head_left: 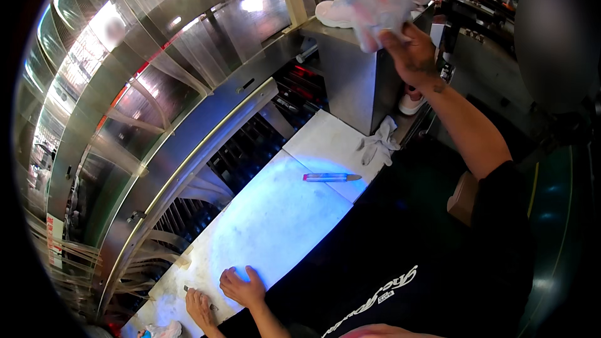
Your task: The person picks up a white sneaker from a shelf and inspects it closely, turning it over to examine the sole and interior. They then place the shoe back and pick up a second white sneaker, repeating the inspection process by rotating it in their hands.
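Note:
At the top, my raised right hand grips the lower end of a blurred white-and-pink shoe. My left hand lies palm down, fingers stretched, on the white worktop under bluish light. Another hand, seemingly a co-worker's, rests beside it near a small dark piece. A brush with a blue-and-pink handle lies farther along the worktop. Behind it is a crumpled white glove.
White shoes stand on a metal box at the worktop's far end. Along the left curves a metal-framed machine with clear plastic strips. Another shoe sits beside the box. A plastic-wrapped item lies at the lower left.

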{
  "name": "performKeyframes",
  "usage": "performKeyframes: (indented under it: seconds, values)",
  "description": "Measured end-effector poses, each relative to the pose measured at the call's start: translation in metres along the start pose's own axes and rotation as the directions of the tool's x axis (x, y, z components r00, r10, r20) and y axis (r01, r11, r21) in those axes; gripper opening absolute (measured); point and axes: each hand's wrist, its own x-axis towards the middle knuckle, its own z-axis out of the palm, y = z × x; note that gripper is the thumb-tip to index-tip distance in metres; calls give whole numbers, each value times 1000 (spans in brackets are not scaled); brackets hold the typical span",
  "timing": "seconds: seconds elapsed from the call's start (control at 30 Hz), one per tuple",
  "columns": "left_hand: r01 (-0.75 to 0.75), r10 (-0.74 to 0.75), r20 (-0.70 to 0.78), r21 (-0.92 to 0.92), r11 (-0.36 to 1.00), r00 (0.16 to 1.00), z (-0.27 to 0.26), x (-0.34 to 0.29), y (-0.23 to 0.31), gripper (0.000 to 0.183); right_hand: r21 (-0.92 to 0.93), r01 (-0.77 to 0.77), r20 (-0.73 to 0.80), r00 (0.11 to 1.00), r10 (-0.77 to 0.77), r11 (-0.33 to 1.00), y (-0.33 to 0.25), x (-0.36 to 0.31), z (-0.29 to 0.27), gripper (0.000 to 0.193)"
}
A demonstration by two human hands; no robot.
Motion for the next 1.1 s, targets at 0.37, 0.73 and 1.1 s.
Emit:
performKeyframes:
  seconds: [0.37,0.73,1.1]
  values:
    - [11,-10,-19,37,999,1000,-5,0,3,41,-232,-228,59,967,247,946,-16,0,24,66]
    - [-26,26,-16,-9,1000,1000,5,-2,-2,44,-270,-233,59,965,257,934,0,5,28,62]
    - [-56,55,-82,-10,998,995,-2,7,2,42,-337,-184,32,978,207,923,94,-15,23,59]
